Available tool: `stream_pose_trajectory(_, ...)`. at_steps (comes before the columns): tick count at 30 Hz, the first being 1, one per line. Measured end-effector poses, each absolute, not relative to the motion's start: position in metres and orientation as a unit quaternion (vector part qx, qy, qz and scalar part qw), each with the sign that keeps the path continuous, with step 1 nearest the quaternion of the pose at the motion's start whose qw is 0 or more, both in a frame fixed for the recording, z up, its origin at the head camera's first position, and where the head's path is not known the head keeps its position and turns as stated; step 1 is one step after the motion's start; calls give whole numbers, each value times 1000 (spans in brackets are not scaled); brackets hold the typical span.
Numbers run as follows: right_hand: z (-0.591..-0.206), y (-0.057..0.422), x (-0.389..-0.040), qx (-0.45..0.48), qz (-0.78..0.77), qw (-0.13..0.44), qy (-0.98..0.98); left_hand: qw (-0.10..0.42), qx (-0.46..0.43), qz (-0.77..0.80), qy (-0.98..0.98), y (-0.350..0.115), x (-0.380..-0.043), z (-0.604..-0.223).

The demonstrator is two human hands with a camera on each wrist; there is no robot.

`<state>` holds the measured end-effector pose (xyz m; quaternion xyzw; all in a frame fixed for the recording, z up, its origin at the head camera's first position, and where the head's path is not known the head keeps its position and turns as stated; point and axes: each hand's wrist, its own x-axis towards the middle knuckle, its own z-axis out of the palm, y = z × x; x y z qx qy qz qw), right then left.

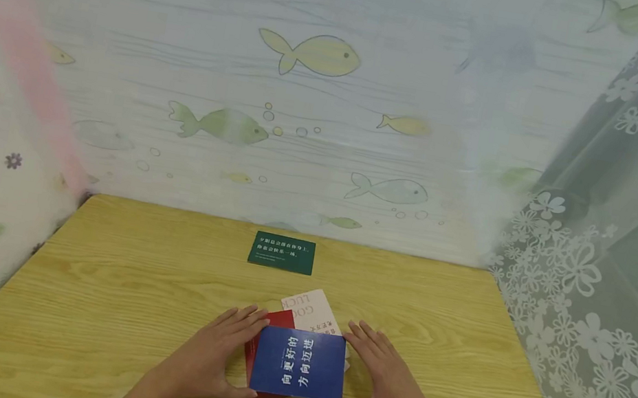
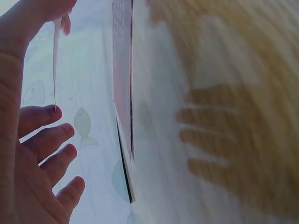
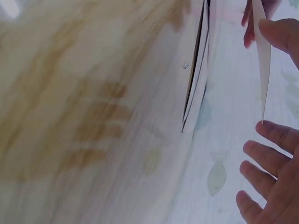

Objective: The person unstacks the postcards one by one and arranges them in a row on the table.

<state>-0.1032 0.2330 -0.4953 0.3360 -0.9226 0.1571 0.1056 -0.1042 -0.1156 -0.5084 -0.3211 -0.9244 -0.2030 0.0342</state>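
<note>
A blue card (image 1: 324, 367) with white Chinese characters lies between both hands, raised above the table. My left hand (image 1: 207, 352) grips its left corners between thumb and index finger, the other fingers spread out. At the opposite end, my right hand (image 1: 392, 385) holds the right corners the same way. Both wrist views show the card edge-on, as a thin pale strip (image 3: 262, 60). Beneath it rest a red card (image 1: 281, 319) and a pale pink card (image 1: 315, 304) lettered "GOOD LUCK", overlapping and partly hidden by the blue one.
Farther back on the wood-grain table (image 1: 124, 279) lies a dark green card (image 1: 282, 253) with white writing. Behind the table's far edge hangs a fish-patterned backdrop (image 1: 298, 175). A flower-patterned sheer curtain (image 1: 597, 340) borders the right side.
</note>
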Motion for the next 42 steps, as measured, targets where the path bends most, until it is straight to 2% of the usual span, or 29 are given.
stream_pose_trajectory(5,-495,232,-102,337,136,108,-925,70,-330,-196,-921,-117,-105,-510)
stream_pose_trajectory(14,-497,232,-100,342,108,126,-925,104,-339,-176,-918,-117,-105,-514)
stream_pose_trajectory(21,-497,230,-98,344,99,131,-925,94,-337,-165,-922,-117,-104,-514)
stream_pose_trajectory(27,-497,229,-97,339,100,122,-928,111,-342,-158,-920,-116,-104,-514)
stream_pose_trajectory(34,-498,230,-98,336,93,118,-930,93,-337,-158,-924,-116,-105,-516)
stream_pose_trajectory(42,-500,233,-101,326,114,85,-935,97,-339,-163,-922,-112,-107,-516)
